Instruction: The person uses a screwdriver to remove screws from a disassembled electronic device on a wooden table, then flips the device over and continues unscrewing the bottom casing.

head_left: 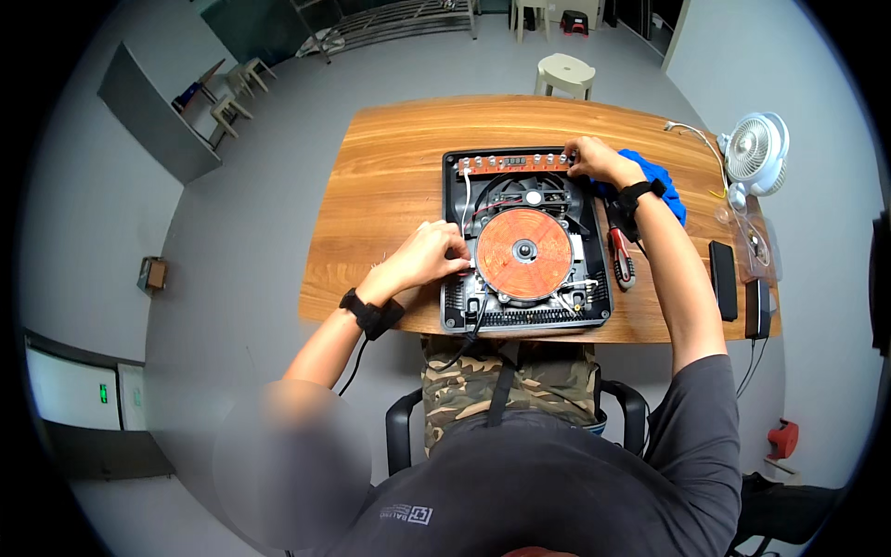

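An opened induction cooker (526, 243) lies on the wooden surface (390, 186) just in front of the seated person, its round copper coil (523, 253) bared at the middle. The left hand (429, 255) rests at the cooker's left edge beside the coil, its grip curled with fingertips against the housing, though whether it pinches anything cannot be told. At the cooker's far right corner the right hand (594, 158) closes its grip on the end of the orange control board (515, 164), with red-handled pliers (620, 257) just right of the cooker and a white fan (756, 148) well beyond.
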A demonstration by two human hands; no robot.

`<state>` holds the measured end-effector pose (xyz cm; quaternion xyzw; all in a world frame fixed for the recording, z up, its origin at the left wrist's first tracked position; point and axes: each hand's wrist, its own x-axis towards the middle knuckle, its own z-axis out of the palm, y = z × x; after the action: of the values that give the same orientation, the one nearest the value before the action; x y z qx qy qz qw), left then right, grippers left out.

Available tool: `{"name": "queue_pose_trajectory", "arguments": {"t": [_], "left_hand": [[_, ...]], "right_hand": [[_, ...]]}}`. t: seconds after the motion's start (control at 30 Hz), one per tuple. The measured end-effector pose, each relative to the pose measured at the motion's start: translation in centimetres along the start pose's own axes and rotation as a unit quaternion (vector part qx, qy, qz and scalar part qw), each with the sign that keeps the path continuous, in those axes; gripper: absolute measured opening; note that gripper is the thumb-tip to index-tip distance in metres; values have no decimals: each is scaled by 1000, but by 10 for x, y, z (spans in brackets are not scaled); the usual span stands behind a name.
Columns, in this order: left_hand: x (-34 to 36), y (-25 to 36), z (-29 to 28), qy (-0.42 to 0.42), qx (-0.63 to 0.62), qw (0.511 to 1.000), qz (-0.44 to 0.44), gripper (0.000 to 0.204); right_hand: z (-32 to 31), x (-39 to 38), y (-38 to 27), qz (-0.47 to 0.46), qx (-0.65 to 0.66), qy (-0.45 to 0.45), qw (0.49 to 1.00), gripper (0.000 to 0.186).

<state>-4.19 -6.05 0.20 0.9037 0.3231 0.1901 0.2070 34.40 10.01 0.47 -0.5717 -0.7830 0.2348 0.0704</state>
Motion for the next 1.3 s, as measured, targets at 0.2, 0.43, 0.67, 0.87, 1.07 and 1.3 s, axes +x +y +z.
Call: {"name": "queue_pose_trajectory", "arguments": {"t": [0.2, 0.43, 0.67, 0.87, 1.07, 1.3], "left_hand": [[1, 7, 11, -8, 35, 998, -57, 11], [4, 6, 12, -20, 51, 997, -60, 12], [7, 5, 13, -13, 48, 997, -67, 14], [10, 1, 14, -30, 45, 995, -81, 14], [14, 4, 13, -53, 57, 992, -101, 14], [10, 6, 18, -31, 80, 993, -85, 17]], "right_hand": [[6, 3, 8, -50, -10, 35, 998, 40], [-1, 1, -1, -19, -16, 7, 1000, 44], [-2, 0, -2, -26, -27, 7, 999, 45], [2, 4, 7, -52, -24, 22, 998, 40], [0, 2, 2, -47, -22, 19, 998, 42], [1, 6, 5, -35, -19, 5, 999, 43]]}}
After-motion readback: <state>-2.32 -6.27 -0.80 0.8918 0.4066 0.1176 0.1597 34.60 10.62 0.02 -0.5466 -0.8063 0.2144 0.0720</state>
